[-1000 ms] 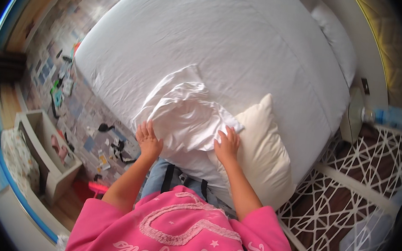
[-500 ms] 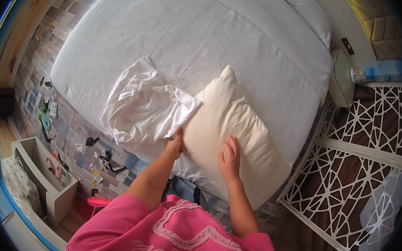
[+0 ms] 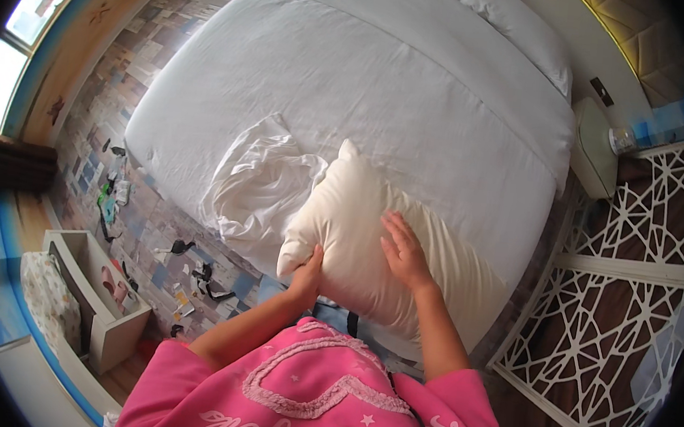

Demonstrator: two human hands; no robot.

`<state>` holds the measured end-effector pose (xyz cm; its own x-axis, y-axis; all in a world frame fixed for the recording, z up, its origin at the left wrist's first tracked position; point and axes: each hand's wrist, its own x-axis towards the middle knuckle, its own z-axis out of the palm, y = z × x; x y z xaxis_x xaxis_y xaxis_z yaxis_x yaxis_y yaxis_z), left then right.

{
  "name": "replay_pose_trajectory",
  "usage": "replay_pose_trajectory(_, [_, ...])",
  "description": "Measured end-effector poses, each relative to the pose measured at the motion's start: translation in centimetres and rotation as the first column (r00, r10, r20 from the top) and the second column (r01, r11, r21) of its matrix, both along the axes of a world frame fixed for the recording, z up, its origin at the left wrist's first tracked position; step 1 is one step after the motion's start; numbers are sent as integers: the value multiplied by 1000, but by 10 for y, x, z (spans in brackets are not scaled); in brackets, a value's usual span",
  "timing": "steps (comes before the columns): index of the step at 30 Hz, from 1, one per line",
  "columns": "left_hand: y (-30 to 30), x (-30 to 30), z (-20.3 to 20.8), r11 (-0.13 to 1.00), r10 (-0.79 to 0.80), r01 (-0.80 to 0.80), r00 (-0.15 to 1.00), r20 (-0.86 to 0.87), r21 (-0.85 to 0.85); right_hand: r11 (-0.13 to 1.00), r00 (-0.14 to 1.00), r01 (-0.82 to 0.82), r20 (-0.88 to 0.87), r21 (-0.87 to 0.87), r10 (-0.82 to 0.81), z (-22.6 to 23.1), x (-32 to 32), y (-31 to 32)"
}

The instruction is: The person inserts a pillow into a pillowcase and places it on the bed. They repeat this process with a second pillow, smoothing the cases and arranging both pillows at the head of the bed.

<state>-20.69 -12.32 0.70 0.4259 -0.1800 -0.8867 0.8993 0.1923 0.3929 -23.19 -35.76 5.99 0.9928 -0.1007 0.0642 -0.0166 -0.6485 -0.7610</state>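
Note:
A plump cream pillow [image 3: 354,255] lies at the near edge of the bed, in front of me. My left hand [image 3: 306,276] grips its near left corner, thumb on top and the other fingers hidden beneath. Flat on the pillow's upper face rests my right hand [image 3: 405,252], its fingers stretched out. Left of the pillow is a crumpled white pillowcase [image 3: 259,182], touching or just behind the pillow's left side. Both lie on the white sheet of the bed [image 3: 345,84].
Another white pillow [image 3: 517,29] lies at the bed's head. A bedside cabinet [image 3: 594,146] and a white lattice screen [image 3: 591,341] stand at the right. Straps and small items [image 3: 204,280] litter the floor at the left, near an open box-like drawer [image 3: 110,307].
My left hand has moved from beside the white pillowcase to the pillow's near left corner and grips it. The pillow's left end has turned toward me. My right hand stays flat on it.

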Motion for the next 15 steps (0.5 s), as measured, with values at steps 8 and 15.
replay_pose_trajectory(8, [41, -25, 16, 939, -53, -96, 909, 414, 331, 923, 909, -355, -176, 147, 377, -69, 26, 51])
replay_pose_trajectory(15, [10, 7, -29, 723, -571, 221, 724, 386, 655, 898, 613, -426, -696, 108, 375, -131, 63, 63])
